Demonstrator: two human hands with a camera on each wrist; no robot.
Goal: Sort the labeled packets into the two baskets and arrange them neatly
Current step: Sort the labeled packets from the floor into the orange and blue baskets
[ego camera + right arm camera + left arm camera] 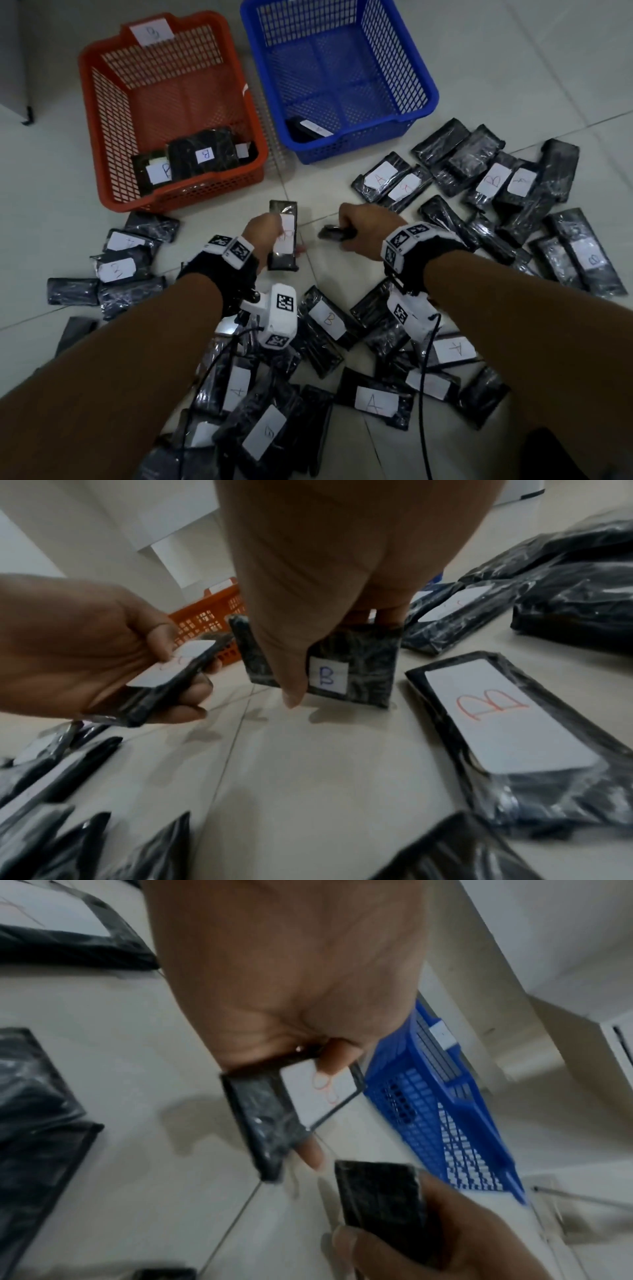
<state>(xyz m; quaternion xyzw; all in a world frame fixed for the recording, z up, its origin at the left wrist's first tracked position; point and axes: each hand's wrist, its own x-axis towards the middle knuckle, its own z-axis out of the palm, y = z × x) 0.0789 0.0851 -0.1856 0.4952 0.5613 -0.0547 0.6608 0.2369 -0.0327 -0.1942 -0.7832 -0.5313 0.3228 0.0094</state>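
My left hand (263, 233) grips a long black packet (283, 236) with a white label marked in red, lifted above the floor; the same long packet (274, 1123) shows in the left wrist view. My right hand (359, 222) pinches a small black packet (332, 233) from above; its white label reads B in blue on the small packet (346, 666). The orange basket (102, 113) holds packets labeled B (202, 154) at its near end. One packet (308, 128) lies in the blue basket (424, 82).
Black wrapped packets labeled A or B lie scattered on the tiled floor: a pile at the right (496, 181), a group at the left (116, 267), and many near me (329, 322). Cables run from my wrist cameras. A grey cabinet corner (17, 68) stands far left.
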